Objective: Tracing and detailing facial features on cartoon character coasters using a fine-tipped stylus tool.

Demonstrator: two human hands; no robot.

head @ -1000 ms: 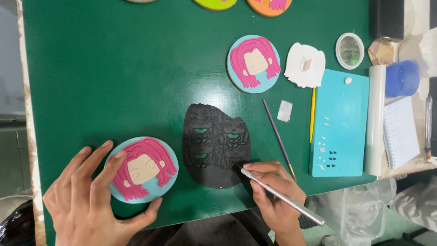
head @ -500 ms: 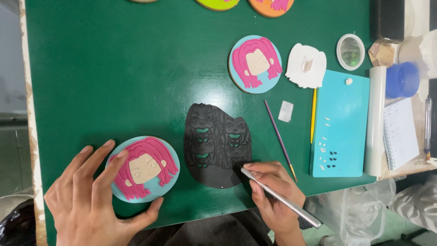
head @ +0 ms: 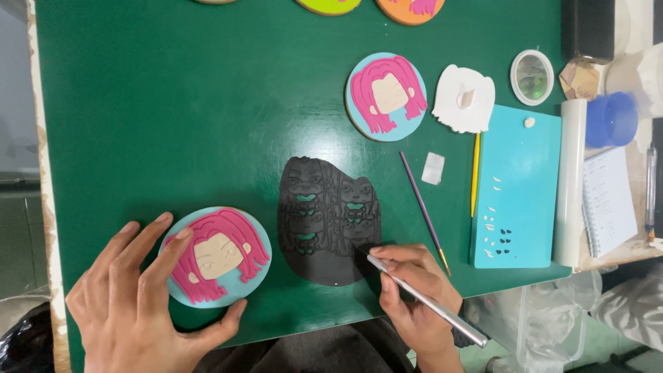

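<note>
My left hand (head: 141,297) rests on the green table, its fingers and thumb cupped around a round light-blue disc (head: 215,256) showing a face with pink hair. My right hand (head: 414,293) grips a thin silver tool (head: 428,301) like a pen, with the tip touching the lower right edge of a flat black clay sheet (head: 327,217) that has small face-shaped cut-outs. The sheet lies between both hands.
A second pink-haired disc (head: 385,96) lies farther back, beside a white clay piece (head: 464,98). A purple brush (head: 423,209), a yellow pencil (head: 475,174), a teal mat (head: 518,183) with tiny clay bits, a white roller (head: 570,179), a blue cup (head: 611,119) and a notebook (head: 608,200) are at right.
</note>
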